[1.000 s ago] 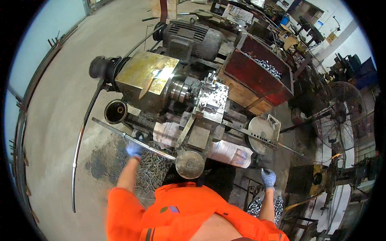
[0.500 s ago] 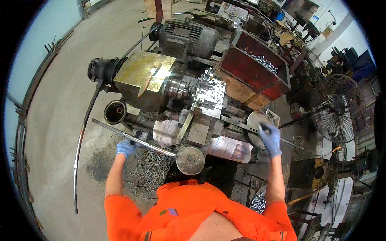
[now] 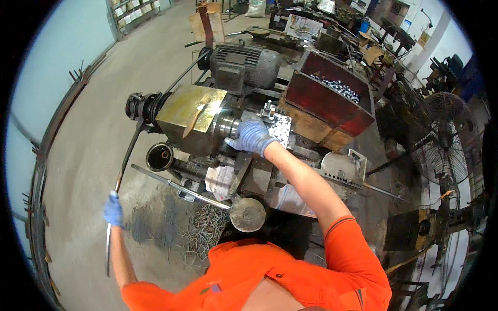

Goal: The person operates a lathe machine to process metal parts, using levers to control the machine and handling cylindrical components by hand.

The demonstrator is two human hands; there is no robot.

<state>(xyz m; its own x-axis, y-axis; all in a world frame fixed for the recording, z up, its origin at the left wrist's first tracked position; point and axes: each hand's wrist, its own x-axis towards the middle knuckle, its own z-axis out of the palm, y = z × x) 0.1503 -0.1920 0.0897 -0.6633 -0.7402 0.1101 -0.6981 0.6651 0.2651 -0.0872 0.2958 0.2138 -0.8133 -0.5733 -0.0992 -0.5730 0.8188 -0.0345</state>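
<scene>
Workshop floor, grey concrete (image 3: 83,150), bearing one grimy dark metal machine (image 3: 187,136) with brass-yellow cover. Left hand (image 3: 113,210), blue-gloved: wrapped round a long slender metal lever (image 3: 127,159), left of the machine. Right hand (image 3: 251,136), gloved alike: fingers curled just beside a ringed steel spindle (image 3: 226,126); whether anything is pinched, cannot tell. Advisable: firm, even grip on the lever; right fingertips clear of the spindle. Lever: dark above the grip, brighter below, sloping. Spindle: bright, cylindrical, polished.
</scene>
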